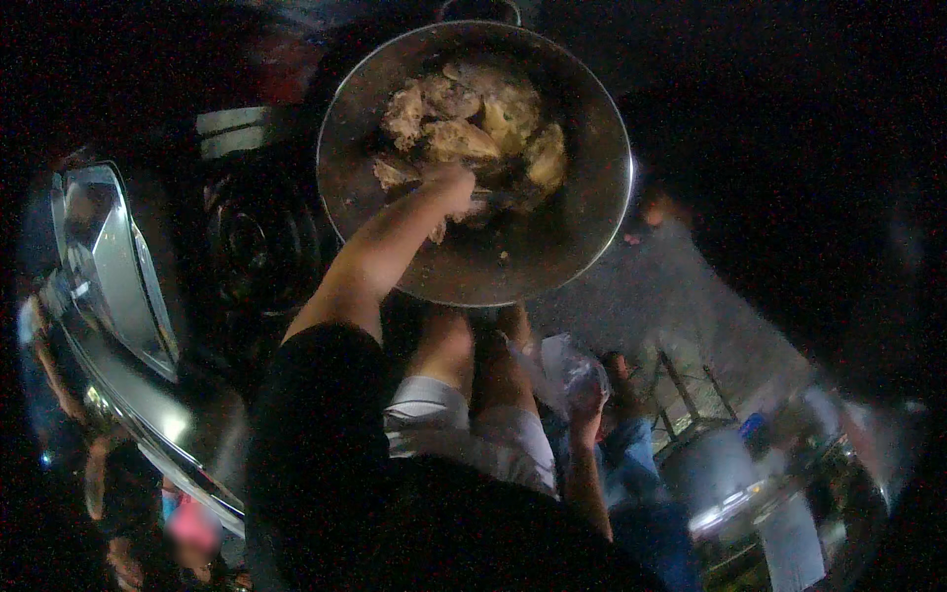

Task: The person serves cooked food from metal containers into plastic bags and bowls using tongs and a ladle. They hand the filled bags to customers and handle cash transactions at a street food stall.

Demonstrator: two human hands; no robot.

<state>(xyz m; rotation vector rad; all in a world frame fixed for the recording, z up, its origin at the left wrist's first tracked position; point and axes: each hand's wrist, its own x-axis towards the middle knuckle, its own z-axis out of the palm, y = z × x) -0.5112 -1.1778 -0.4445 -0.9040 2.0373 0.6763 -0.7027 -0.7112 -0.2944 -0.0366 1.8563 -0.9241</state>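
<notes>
A large round metal pan (473, 277) with a loop handle stands before me, holding several chunks of cooked food (459, 140) that look like meat on the bone. My left hand (449, 185) reaches into the pan among the lower chunks. Its fingers are blurred, and a pale utensil or piece of food seems to lie beside them; what it grips cannot be told. Lower down, outside the pan and beside my leg, my right hand (588, 403) is closed on a clear plastic bag (566, 362).
Left of the pan is a dark round burner or lid (255, 237). A shiny metal counter edge (148, 414) curves at the far left, with people beyond it. A large metal pot (710, 466) stands at the lower right, near a metal frame. Much of the surroundings is dark.
</notes>
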